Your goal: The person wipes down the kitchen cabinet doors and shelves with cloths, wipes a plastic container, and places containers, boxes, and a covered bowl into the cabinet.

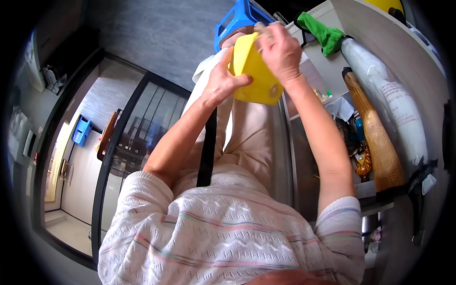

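Note:
A yellow plastic container (258, 78) with a round mark near its lower corner is held up over my lap. My left hand (222, 80) grips its left side, with the thumb across the near face. At its upper right edge, my right hand (281, 53) is closed, fingers curled and slightly blurred. Something small and brownish shows by those fingertips, too unclear to name. Beyond the container is a blue plastic stool (242, 18), partly hidden behind it.
On the right, an open shelf unit (327, 71) holds mixed small items. A green cloth (323, 34), a long brown woven-looking object (377, 128) and a plastic-wrapped roll (392, 95) lie along it. To the left stands a dark-framed glass door (145, 121); a blue basket (82, 131) is beyond.

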`<state>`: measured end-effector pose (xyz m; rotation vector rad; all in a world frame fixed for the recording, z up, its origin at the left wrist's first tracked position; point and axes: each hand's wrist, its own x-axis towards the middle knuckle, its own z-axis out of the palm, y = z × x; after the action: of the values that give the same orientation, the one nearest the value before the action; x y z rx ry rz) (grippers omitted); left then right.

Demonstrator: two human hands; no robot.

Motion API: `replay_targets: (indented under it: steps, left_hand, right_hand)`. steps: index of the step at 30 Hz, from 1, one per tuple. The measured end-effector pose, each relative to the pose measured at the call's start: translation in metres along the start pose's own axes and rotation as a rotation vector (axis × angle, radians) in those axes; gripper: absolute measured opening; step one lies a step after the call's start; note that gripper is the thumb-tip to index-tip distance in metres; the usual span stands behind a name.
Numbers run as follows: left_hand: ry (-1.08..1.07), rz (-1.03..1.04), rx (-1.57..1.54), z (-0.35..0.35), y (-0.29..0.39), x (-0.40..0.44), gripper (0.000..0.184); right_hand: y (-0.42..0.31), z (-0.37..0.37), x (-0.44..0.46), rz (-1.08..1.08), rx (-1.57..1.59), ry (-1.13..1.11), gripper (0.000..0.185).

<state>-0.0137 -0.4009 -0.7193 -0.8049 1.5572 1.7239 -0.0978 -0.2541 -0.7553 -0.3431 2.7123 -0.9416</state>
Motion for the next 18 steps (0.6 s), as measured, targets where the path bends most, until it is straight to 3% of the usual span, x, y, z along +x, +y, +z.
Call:
replay_targets:
  steps: [2, 5, 12, 18]
  left_hand:
    - [0.121, 0.119, 0.293, 0.001, -0.009, -0.003, 0.089]
    - [0.137, 0.176, 0.524, 0.004, 0.001, -0.013, 0.095]
    - [0.155, 0.275, 0.742, 0.003, 0.010, -0.012, 0.096]
    - [0.111, 0.415, 0.799, 0.003, 0.012, -0.013, 0.092]
  right_hand:
    - [0.028, 0.003, 0.003, 0.384, 0.037, -0.060, 0.015]
    - [0.035, 0.001, -0.012, 0.499, 0.112, -0.020, 0.018]
    - [0.018, -0.026, -0.023, 0.452, 0.321, 0.050, 0.018]
    - [0.070, -0.006, -0.042, 0.615, 0.541, -0.224, 0.017]
